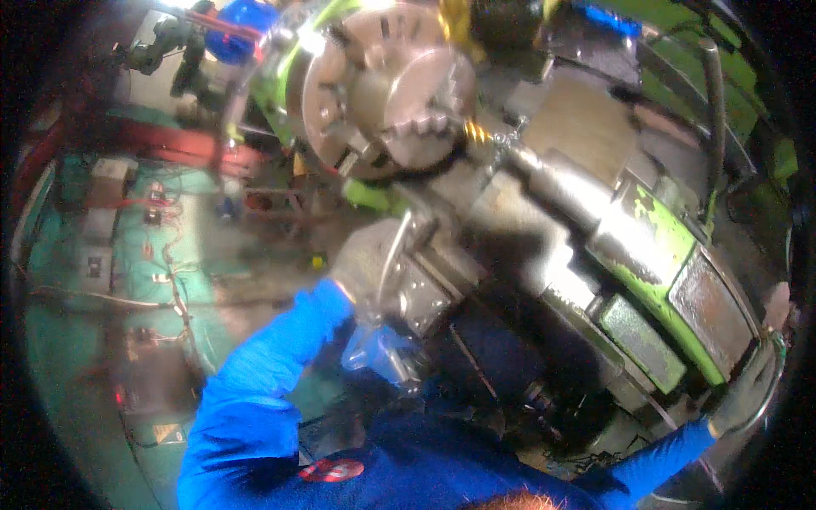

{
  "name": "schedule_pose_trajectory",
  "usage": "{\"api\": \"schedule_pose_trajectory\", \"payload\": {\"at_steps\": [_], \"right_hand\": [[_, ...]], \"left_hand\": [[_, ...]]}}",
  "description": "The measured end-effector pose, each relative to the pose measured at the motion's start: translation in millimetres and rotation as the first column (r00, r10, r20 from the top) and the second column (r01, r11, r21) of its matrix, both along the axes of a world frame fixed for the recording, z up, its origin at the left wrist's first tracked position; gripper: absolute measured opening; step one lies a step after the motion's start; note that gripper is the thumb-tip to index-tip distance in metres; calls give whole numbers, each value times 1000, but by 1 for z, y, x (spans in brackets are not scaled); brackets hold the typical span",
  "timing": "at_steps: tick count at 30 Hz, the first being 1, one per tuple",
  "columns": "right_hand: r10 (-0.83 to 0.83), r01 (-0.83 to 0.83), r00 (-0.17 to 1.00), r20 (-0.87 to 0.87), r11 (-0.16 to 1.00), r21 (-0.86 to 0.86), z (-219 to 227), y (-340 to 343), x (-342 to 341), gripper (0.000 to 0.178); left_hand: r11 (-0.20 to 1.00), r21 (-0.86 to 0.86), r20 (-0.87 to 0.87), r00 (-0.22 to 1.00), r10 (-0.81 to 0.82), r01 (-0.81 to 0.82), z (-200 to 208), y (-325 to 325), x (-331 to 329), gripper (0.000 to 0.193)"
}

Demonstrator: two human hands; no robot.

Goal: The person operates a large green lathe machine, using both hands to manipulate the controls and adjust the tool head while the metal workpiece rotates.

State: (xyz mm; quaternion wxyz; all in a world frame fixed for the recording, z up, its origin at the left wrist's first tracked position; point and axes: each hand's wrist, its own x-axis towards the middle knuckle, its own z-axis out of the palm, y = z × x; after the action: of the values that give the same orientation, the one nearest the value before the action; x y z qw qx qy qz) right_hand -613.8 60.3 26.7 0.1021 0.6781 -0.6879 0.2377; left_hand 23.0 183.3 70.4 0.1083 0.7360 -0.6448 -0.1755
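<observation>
A large metal chuck (425,93) with stepped jaws is on the lathe ahead of me. A gold-coloured twist drill bit (478,132) sticks out of the tailstock quill (561,183) toward the chuck; I cannot tell whether it touches anything. My left hand (367,259), in a grey glove, is at a metal lever (393,255) beside the carriage (421,297); its fingers are blurred and partly hidden. At the far right, my gloved right hand (741,398) is closed around the rim of the tailstock handwheel (778,378).
The green tailstock body (642,246) lies between my hands. Below my left hand is a blue handle-like part (374,353). Loose cables (177,276) run over the green floor (204,229) at left, near a red beam (187,140). A bent pipe (714,119) rises at right.
</observation>
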Motion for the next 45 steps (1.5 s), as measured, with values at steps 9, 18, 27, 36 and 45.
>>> {"api": "schedule_pose_trajectory", "payload": {"at_steps": [9,18,27,36,45], "right_hand": [[-170,155,975,-140,981,-116,-30,-37,-44,51],[-253,232,961,116,958,170,19,-20,19,63],[-216,217,971,98,976,-6,-6,-37,0,68],[-100,303,863,495,887,-348,12,-20,7,51],[529,-615,705,472,788,36,17,169,328,35]], "left_hand": [[966,150,276,929,-244,210,-14,6,23,45],[913,134,87,922,377,-386,-2,7,9,45],[952,112,205,944,258,-285,-21,4,19,40],[963,157,203,962,185,-219,-31,-9,21,40],[969,245,387,914,-122,26,19,14,3,41]]}}
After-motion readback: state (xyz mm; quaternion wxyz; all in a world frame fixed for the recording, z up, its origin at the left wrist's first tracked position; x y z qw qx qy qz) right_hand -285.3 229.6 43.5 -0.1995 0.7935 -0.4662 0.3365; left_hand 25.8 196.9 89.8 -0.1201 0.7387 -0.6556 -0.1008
